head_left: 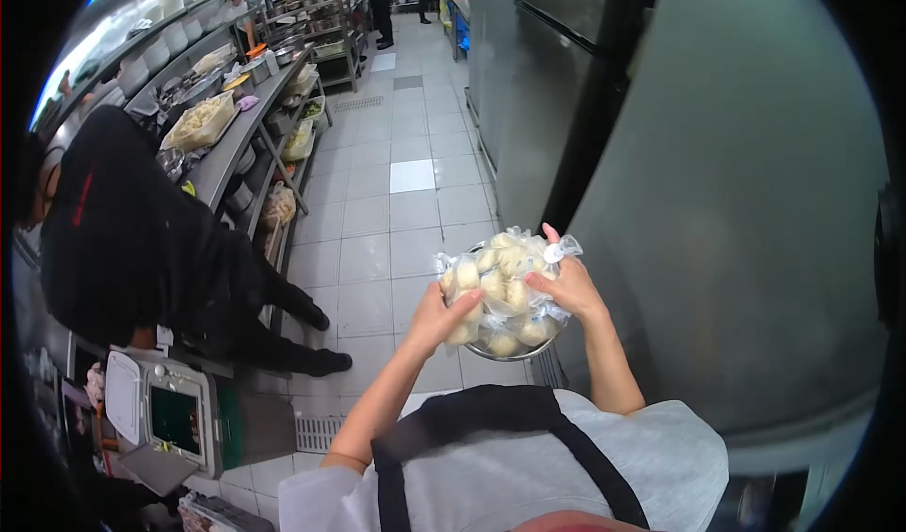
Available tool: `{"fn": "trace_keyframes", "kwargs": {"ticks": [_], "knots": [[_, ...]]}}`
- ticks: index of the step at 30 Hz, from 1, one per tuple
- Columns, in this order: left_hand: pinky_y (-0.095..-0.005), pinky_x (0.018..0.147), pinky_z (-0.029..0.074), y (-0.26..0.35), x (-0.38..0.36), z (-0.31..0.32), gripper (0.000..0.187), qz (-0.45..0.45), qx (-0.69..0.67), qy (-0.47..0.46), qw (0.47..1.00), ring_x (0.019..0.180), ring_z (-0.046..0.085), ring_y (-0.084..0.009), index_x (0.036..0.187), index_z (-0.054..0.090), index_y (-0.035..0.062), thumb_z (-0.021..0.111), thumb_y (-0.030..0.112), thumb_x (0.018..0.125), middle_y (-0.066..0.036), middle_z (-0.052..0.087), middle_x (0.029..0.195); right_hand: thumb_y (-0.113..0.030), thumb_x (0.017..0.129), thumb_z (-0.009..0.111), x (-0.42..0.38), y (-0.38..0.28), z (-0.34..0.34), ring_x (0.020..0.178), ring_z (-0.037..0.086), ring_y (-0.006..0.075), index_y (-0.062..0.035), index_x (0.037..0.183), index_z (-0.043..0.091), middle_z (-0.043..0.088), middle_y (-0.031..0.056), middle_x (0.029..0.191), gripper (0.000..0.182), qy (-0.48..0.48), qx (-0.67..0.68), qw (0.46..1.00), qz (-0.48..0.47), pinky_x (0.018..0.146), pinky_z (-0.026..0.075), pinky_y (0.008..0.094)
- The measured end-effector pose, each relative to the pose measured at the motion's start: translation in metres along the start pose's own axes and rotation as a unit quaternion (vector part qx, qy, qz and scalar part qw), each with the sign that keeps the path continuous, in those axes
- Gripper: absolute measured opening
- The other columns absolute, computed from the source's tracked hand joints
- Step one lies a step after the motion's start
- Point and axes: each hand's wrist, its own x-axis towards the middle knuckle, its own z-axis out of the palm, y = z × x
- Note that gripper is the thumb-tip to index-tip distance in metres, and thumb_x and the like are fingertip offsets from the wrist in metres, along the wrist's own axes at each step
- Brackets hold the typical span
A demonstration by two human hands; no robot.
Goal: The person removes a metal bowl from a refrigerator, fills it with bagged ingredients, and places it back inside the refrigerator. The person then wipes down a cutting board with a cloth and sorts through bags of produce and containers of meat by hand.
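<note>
In a head-worn camera's view down a narrow kitchen aisle, a worker in a gray shirt and dark apron [491, 407] holds clear plastic bags [515, 294] of round, pale pieces, heaped in a round metal bowl [528, 353] whose rim shows beneath, in front of the worker's chest. The left hand [445, 313] is curled against the near left side of the load, its thumb laid over the plastic; the right hand [569, 285] clasps the opposite side, thumb pressed on top and a fingertip showing beyond a knotted bag end. The remaining fingers are largely hidden, so whether they also grip the bowl cannot be told. The grip from both sides appears meant to steady a loose, slippery pile that rises above the rim, with the bowl likely serving to gather the bags. At right stand tall metal cabinets [736, 173], close to the right arm; at left, a person in black [156, 239] bends beside a steel counter [250, 117] that bears a tub [203, 124] of pale food, apparently kept within reach. An open-topped bin [255, 428] stands near that person's legs, perhaps placed there for scraps.
</note>
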Motion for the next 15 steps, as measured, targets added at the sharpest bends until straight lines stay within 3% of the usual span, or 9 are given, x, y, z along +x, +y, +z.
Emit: {"fn": "trace_keyframes", "kwargs": {"ticks": [2, 5, 10, 13, 14, 15], "knots": [[-0.0320, 0.075, 0.045, 0.015, 0.042, -0.029, 0.070, -0.005, -0.055, -0.016, 0.998, 0.088, 0.056, -0.0227, 0.103, 0.045, -0.0108, 0.068, 0.044, 0.066, -0.019, 0.055, 0.096, -0.052, 0.062, 0.068, 0.059, -0.005, 0.014, 0.118, 0.037, 0.0304, -0.0021, 0.132, 0.024, 0.044, 0.0192, 0.123, 0.097, -0.054, -0.005, 0.998, 0.019, 0.097, 0.029, 0.0346], [-0.0316, 0.074, 0.045, 0.006, 0.123, -0.065, 0.069, -0.007, 0.009, 0.047, 0.999, 0.088, 0.056, -0.0224, 0.102, 0.046, -0.0099, 0.068, 0.045, 0.066, -0.019, 0.055, 0.096, -0.054, 0.061, 0.067, 0.147, 0.006, 0.040, 0.118, 0.038, 0.0312, -0.0027, 0.132, 0.023, 0.043, 0.0195, 0.123, 0.099, -0.072, 0.028, 0.997, -0.001, 0.097, 0.029, 0.0348], [-0.0324, 0.075, 0.045, 0.020, 0.248, -0.120, 0.071, -0.007, 0.048, 0.046, 0.998, 0.088, 0.056, -0.0240, 0.102, 0.046, -0.0105, 0.067, 0.047, 0.065, -0.020, 0.055, 0.097, -0.057, 0.061, 0.066, 0.280, 0.032, 0.081, 0.119, 0.037, 0.0308, -0.0037, 0.134, 0.021, 0.040, 0.0204, 0.125, 0.101, -0.056, 0.015, 0.998, -0.030, 0.098, 0.028, 0.0346], [-0.0337, 0.075, 0.045, 0.034, 0.332, -0.133, 0.074, -0.008, 0.078, 0.027, 0.997, 0.089, 0.056, -0.0259, 0.102, 0.046, -0.0107, 0.066, 0.050, 0.065, -0.022, 0.055, 0.097, -0.063, 0.063, 0.059, 0.353, 0.051, 0.085, 0.118, 0.037, 0.0284, -0.0066, 0.135, 0.017, 0.041, 0.0190, 0.125, 0.101, -0.033, 0.082, 0.995, 0.035, 0.097, 0.026, 0.0325], [-0.0344, 0.076, 0.045, 0.037, 0.364, -0.136, 0.075, -0.011, 0.108, 0.015, 0.994, 0.090, 0.056, -0.0268, 0.102, 0.046, -0.0108, 0.066, 0.051, 0.064, -0.023, 0.054, 0.097, -0.073, 0.066, 0.046, 0.374, 0.047, 0.080, 0.119, 0.035, 0.0278, -0.0069, 0.136, 0.016, 0.042, 0.0186, 0.124, 0.101, -0.045, 0.080, 0.994, 0.057, 0.097, 0.025, 0.0316], [-0.0344, 0.076, 0.045, 0.039, 0.394, -0.138, 0.075, -0.013, 0.107, 0.009, 0.994, 0.090, 0.056, -0.0268, 0.102, 0.046, -0.0108, 0.066, 0.051, 0.064, -0.023, 0.054, 0.097, -0.073, 0.066, 0.046, 0.397, 0.052, 0.078, 0.119, 0.035, 0.0278, -0.0069, 0.136, 0.016, 0.042, 0.0186, 0.124, 0.101, -0.042, 0.078, 0.994, 0.062, 0.097, 0.025, 0.0316]]}}
